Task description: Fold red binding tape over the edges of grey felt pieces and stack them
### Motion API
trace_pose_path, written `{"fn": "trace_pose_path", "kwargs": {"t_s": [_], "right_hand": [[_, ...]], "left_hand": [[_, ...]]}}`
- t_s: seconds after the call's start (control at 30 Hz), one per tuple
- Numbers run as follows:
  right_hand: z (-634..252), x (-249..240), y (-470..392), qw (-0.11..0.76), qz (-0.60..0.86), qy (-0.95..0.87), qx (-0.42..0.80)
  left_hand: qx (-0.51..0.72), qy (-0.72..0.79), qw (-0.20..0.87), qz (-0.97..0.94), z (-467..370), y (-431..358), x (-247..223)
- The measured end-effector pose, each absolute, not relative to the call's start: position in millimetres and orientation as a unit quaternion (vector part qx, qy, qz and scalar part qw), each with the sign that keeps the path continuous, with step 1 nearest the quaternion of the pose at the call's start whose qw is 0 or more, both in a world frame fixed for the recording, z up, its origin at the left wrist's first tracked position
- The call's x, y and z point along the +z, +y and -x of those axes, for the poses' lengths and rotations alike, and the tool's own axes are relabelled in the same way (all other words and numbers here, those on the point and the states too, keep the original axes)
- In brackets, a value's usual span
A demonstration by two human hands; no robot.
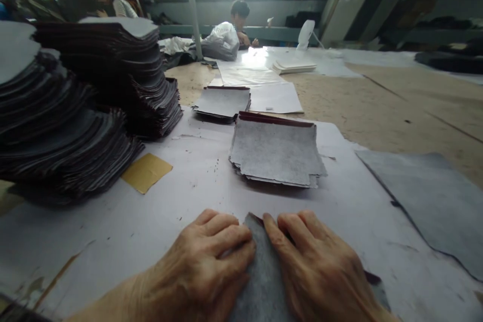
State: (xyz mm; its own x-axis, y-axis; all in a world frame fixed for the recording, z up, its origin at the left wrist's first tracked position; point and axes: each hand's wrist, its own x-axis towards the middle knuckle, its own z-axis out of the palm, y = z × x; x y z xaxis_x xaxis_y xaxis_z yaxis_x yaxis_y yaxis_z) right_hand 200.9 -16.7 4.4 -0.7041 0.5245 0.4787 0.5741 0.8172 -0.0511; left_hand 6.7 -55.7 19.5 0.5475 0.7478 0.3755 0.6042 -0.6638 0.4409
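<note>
A grey-backed piece of sheet material with a dark red edge lies on the white work surface right in front of me. My left hand is closed at its left edge, fingers curled and thumb hidden. From the other side, my right hand presses on the piece with bent fingers, the index finger along a dark red strip at its far edge. Much of the piece is covered by both hands. Just beyond lies a small pile of similar grey pieces, their far edges folded over in dark red.
Tall stacks of dark sheets stand at left, near a yellow square. Another small pile lies farther back. A large grey sheet is at right. Beyond are a pole, a plastic bag and two people.
</note>
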Motion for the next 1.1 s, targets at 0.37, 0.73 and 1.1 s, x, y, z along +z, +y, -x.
{"fn": "trace_pose_path", "kwargs": {"t_s": [0.37,0.73,1.1], "right_hand": [[-204.6,5.2,-5.3,0.198,0.289,-0.936,0.034],[-200.0,6.8,-8.9,0.171,0.308,-0.936,0.008],[-212.8,14.5,-2.0,0.237,0.361,-0.891,0.141]], "left_hand": [[0.272,0.380,0.141,-0.873,-3.8,-47.4,13.1],[0.280,0.369,0.130,-0.876,-4.0,-49.6,8.0],[0.269,0.373,0.159,-0.874,-3.2,-51.6,14.7]]}}
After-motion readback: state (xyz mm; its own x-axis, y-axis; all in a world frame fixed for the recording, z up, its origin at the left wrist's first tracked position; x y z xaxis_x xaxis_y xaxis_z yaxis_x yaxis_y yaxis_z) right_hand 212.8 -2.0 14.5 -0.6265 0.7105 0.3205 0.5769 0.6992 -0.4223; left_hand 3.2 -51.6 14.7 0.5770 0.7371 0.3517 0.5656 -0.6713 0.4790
